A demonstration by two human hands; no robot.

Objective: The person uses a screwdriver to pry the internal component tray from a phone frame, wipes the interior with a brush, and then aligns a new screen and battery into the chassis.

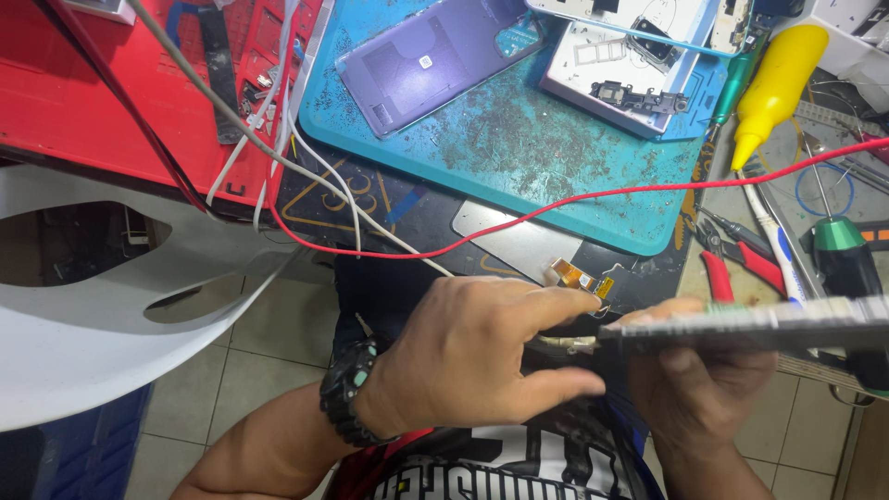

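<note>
Right hand (704,370) grips the phone panel (750,324) edge-on; left hand (482,352) fingers pinch near its flex ribbon (579,276) (11 o'clock) — keep the panel steady, ease gently.

Cluttered workbench (417,208) under teal mat (519,148), red tray (111,93).

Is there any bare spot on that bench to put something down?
Some. The teal mat is bare in front, between the purple back cover and the red wire. The dark mat beside the silver plate is also free. The right side is crowded: yellow bottle, red pliers, green screwdriver.
</note>
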